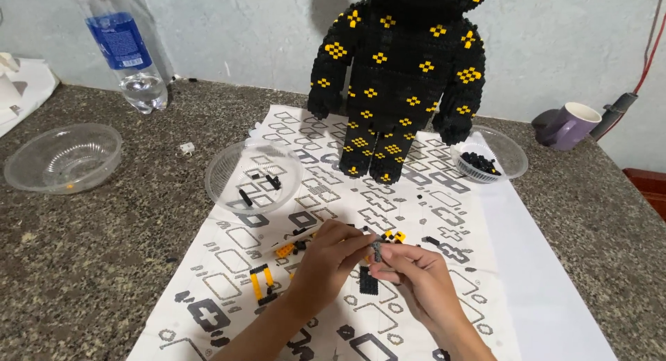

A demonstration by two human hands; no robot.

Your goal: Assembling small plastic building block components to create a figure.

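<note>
Both hands meet low over the instruction sheet (444, 215) on the desk (90, 250). The right hand (423, 278) pinches a small dark brick piece (377, 248) between thumb and forefinger, fingers narrow around it. The left hand (326, 260) comes in from the left, its fingertips closed against the same piece, so it sits right between the two hands. Its long axis is too small to tell. Yellow and black bricks (288, 250) lie just left of the left hand, nearer to it than the right.
</note>
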